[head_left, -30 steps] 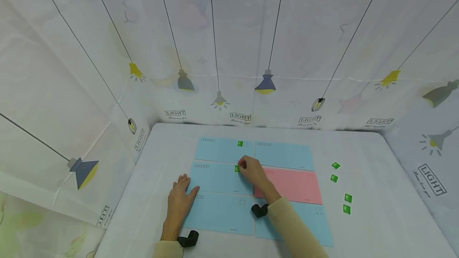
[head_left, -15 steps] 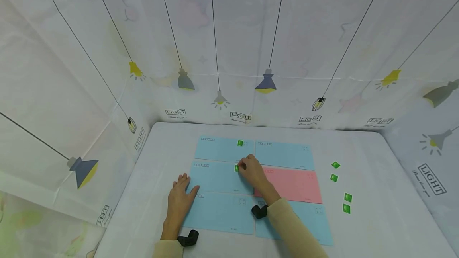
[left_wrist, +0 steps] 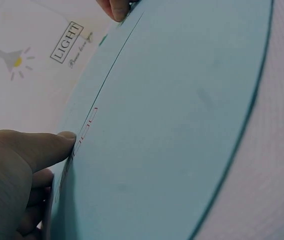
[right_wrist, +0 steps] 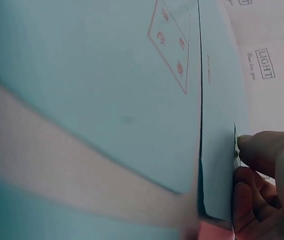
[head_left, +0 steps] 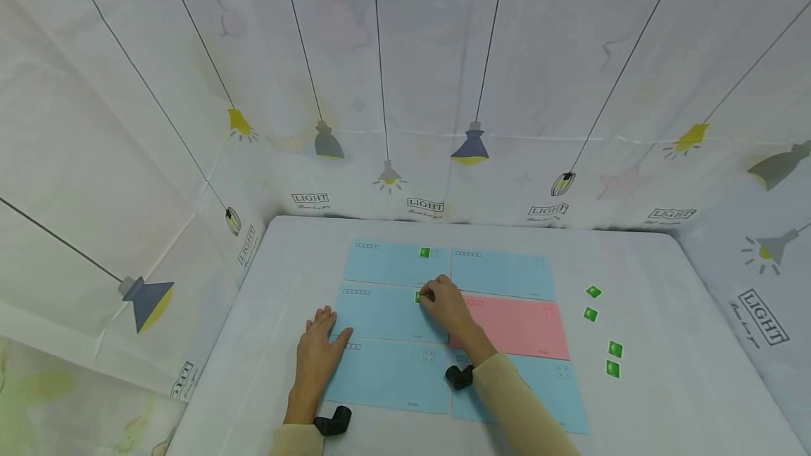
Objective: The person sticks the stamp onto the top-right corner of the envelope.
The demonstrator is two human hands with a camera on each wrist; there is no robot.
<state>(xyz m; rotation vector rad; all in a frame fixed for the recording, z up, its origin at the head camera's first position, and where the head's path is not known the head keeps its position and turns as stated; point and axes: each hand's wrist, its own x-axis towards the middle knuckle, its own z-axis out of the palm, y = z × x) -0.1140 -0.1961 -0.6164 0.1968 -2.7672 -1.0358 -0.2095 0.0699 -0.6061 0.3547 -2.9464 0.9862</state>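
My left hand [head_left: 317, 350] lies with spread fingers along the left edges of the middle-left blue envelope [head_left: 376, 315] and the front-left blue envelope [head_left: 386, 378]. Its thumb [left_wrist: 54, 147] rests at the printed row of small boxes in the left wrist view. Over the right end of the middle-left envelope, my right hand [head_left: 445, 305] pinches a green stamp [head_left: 417, 298] with thumb and curled fingers. The stamp is close over the paper, near the upper right corner, and partly hidden by the fingers. In the right wrist view, the thumb [right_wrist: 257, 150] covers most of it.
Another green stamp [head_left: 424, 252] sits on the back-left blue envelope [head_left: 386, 266]. On the right are a back blue envelope [head_left: 500, 276], a pink envelope [head_left: 519, 329] and a front blue envelope [head_left: 551, 396]. Several loose stamps [head_left: 591, 314] lie farther right on the white table [head_left: 684, 385].
The right fingers have shifted very slightly over the stamp, which shows a little less than before. My left hand has stayed in place.
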